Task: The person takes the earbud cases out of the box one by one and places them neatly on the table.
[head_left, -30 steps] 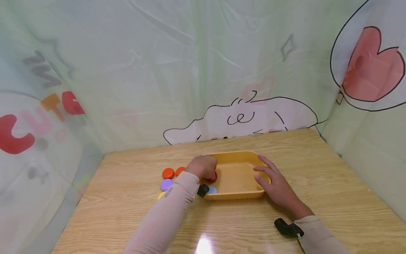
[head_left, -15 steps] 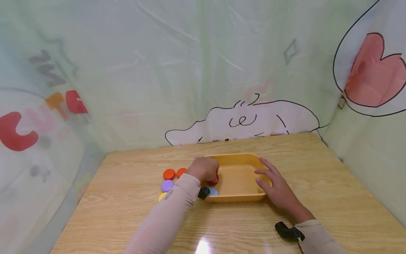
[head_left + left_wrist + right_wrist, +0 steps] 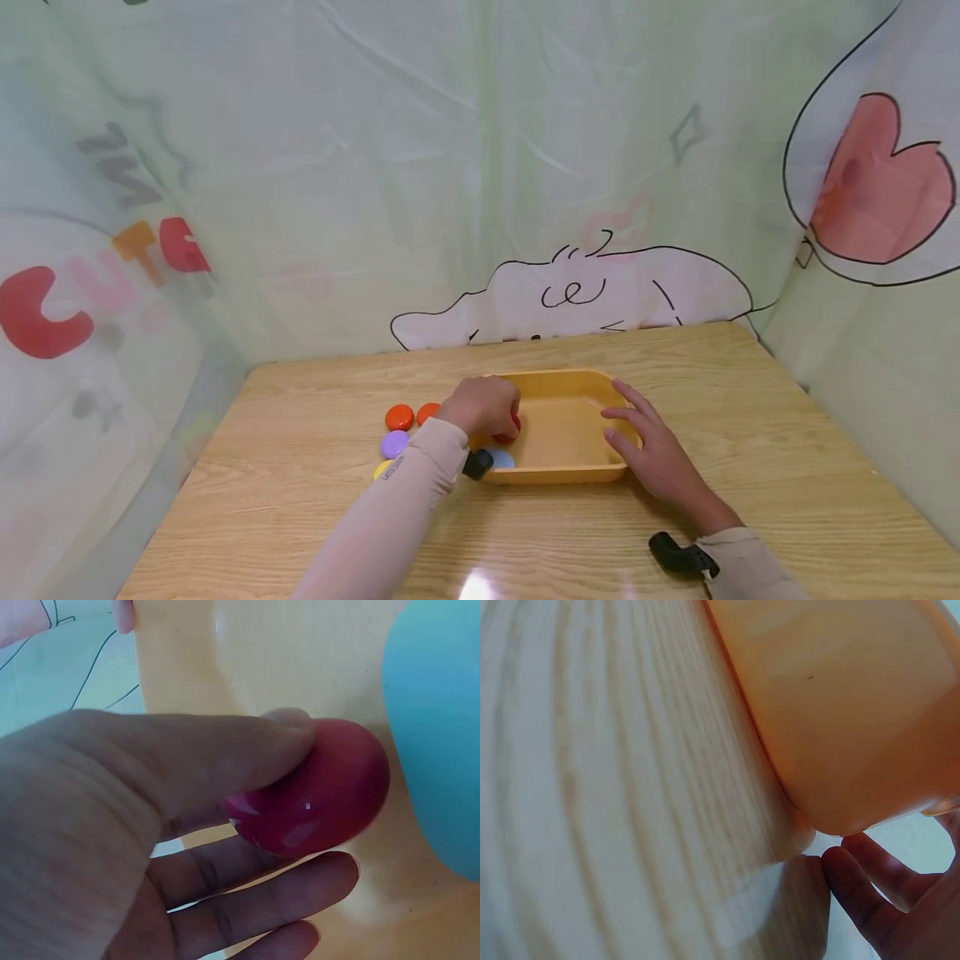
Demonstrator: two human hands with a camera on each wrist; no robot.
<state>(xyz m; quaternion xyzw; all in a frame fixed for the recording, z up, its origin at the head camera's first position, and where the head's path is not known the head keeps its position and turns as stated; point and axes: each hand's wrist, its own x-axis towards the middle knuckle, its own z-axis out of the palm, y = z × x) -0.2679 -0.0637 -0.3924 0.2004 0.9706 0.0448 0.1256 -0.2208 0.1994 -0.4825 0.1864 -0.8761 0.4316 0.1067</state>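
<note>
In the head view my left hand (image 3: 480, 404) reaches into the left part of an orange-yellow tray (image 3: 566, 429). Thumb and fingers pinch a glossy red rounded disc (image 3: 337, 795), low over the tray floor in the left wrist view. A light blue disc (image 3: 442, 735) lies in the tray beside it, at the near left corner in the head view. At the tray's right end is my right hand (image 3: 660, 458), its fingers spread and loosely bent around the rim. The right wrist view has its fingertips (image 3: 844, 870) right at the tray's corner.
Left of the tray, on the wooden table (image 3: 262, 500), lie two orange-red discs (image 3: 399, 417), a purple disc (image 3: 393, 444) and a yellow disc (image 3: 383, 471), partly covered by the left sleeve. A printed curtain (image 3: 337, 208) hangs behind the table and along its sides.
The head view has tilted slightly, so the table sits a little lower in it. Both hands keep nearly the same places at the tray, with the red disc still pinched in the left.
</note>
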